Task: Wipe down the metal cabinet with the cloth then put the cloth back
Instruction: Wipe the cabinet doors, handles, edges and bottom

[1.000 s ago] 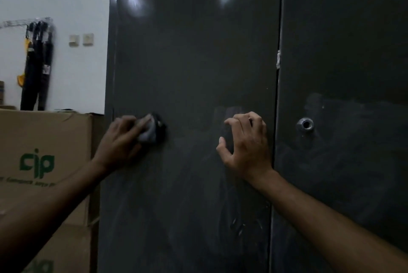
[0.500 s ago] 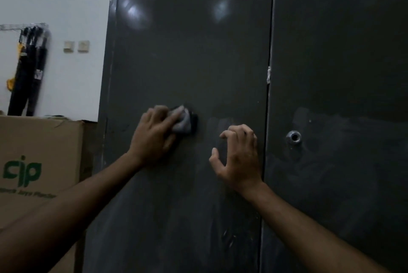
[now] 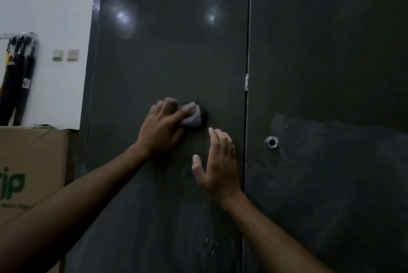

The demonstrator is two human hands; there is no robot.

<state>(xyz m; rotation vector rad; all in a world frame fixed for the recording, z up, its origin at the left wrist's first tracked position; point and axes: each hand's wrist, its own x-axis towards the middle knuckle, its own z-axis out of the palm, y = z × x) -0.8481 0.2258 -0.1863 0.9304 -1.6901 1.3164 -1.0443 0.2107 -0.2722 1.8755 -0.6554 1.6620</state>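
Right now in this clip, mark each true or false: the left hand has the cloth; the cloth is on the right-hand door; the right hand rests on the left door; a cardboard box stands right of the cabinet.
1. The left hand presses the cloth on the cabinet. True.
2. The cloth is on the right-hand door. False: it is on the left door.
3. The right hand lies with straight fingers on the left door. True.
4. A cardboard box stands right of the cabinet. False: it stands to its left.
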